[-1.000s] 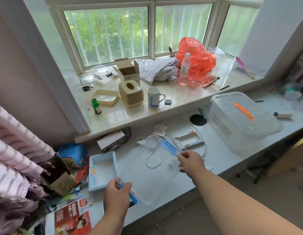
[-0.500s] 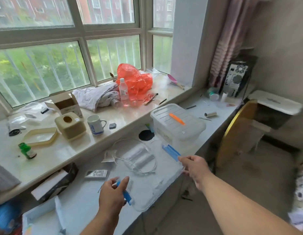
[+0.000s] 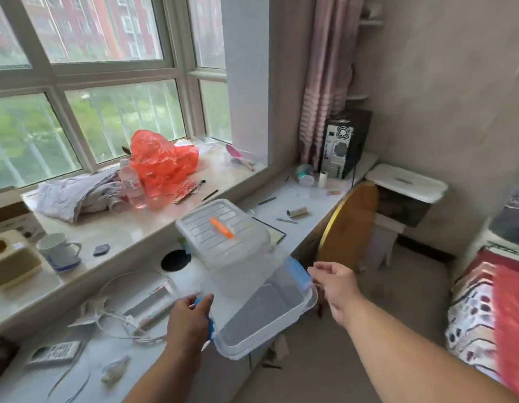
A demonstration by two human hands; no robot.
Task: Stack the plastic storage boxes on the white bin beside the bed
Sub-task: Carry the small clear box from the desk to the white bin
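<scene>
White tabletop (image 3: 296, 196) below the window: lidded clear storage box (image 3: 223, 237), tangled white cable (image 3: 118, 318), remote (image 3: 53, 351), cardboard tube (image 3: 296, 212), computer tower (image 3: 344, 142) at far end. Sill (image 3: 130, 228) above it: mug (image 3: 60, 251), water bottle (image 3: 130, 183), red plastic bag (image 3: 162, 159), crumpled cloth (image 3: 75, 194).

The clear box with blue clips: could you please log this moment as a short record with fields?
held item: clear box with blue clips, lifted past the desk edge
left hand: gripping the near blue clip
right hand: at the far blue clip
second box: lidded box with orange handle, on the desk
destination: white bin, top bare
</scene>
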